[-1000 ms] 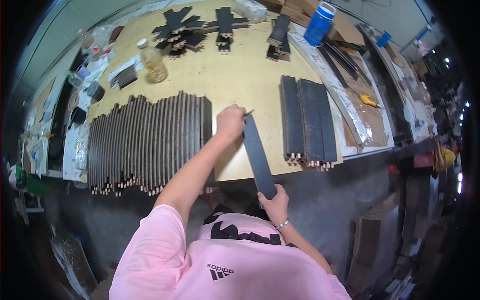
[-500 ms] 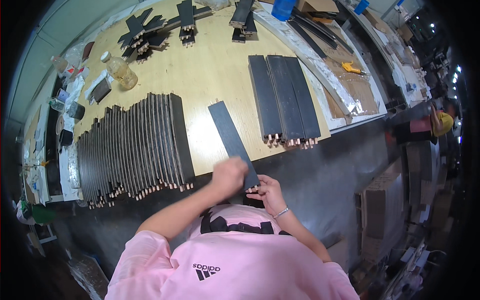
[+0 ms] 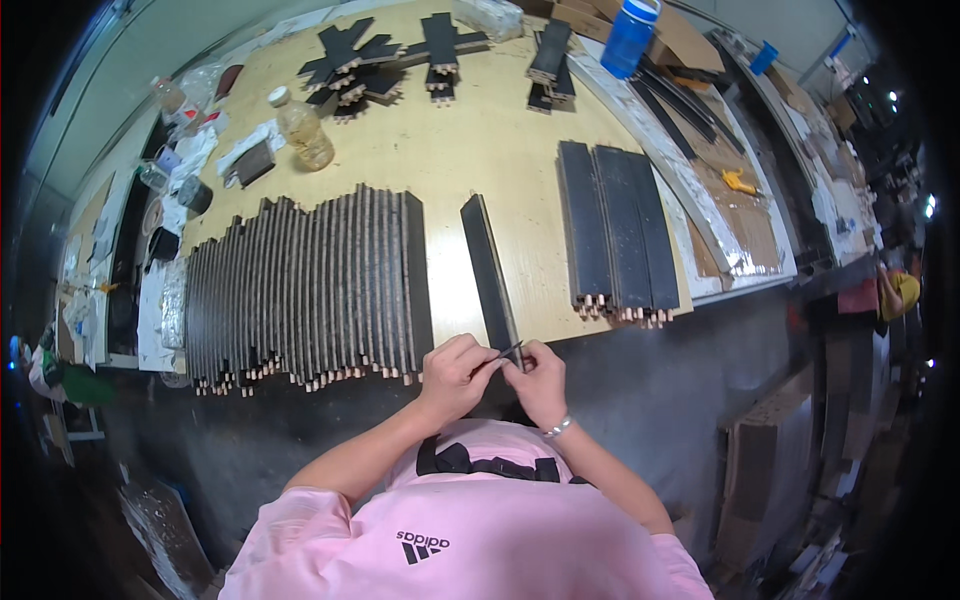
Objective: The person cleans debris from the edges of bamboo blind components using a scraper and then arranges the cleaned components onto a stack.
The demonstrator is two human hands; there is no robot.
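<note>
The dark slat (image 3: 485, 268), gripped by the right hand (image 3: 541, 384), has been tipped on edge, narrow side exposed to a thin tool (image 3: 511, 350) pinched by the left hand (image 3: 456, 376)

A pink shirt (image 3: 340, 550) bears black lettering (image 3: 424, 538), seemingly a logo.

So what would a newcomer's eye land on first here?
Probably the long row of narrow black boards with pale peg ends, packed on edge across the left of the pale yellow wooden table. Next, the single narrow black board right of that row, with the left hand and right hand together at its near end. A large blue plastic bottle stands out toward the upper right.
</note>
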